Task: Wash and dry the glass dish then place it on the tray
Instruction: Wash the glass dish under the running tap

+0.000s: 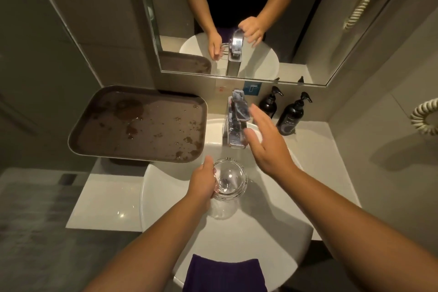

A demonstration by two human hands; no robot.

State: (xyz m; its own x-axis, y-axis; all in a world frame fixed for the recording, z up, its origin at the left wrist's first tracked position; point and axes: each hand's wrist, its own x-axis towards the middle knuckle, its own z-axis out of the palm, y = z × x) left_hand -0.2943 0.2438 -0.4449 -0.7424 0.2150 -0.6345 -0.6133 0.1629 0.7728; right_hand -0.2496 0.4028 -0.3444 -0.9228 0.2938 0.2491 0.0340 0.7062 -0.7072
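A clear glass dish [231,179] is held over the white basin [272,227]. My left hand [202,184] grips its left rim, thumb on top. My right hand [266,143] is flat and open, fingers spread, just right of the chrome faucet [237,118] and close to its lever; I cannot tell if it touches. No water stream is visible. The brown tray [139,123] lies to the left of the faucet, wet with droplets and holding nothing.
Two dark pump bottles [290,116] stand right of the faucet against the wall. A purple cloth [224,272] hangs over the basin's near edge. A mirror [237,19] above reflects my arms. A coiled cord [424,116] hangs at the right wall.
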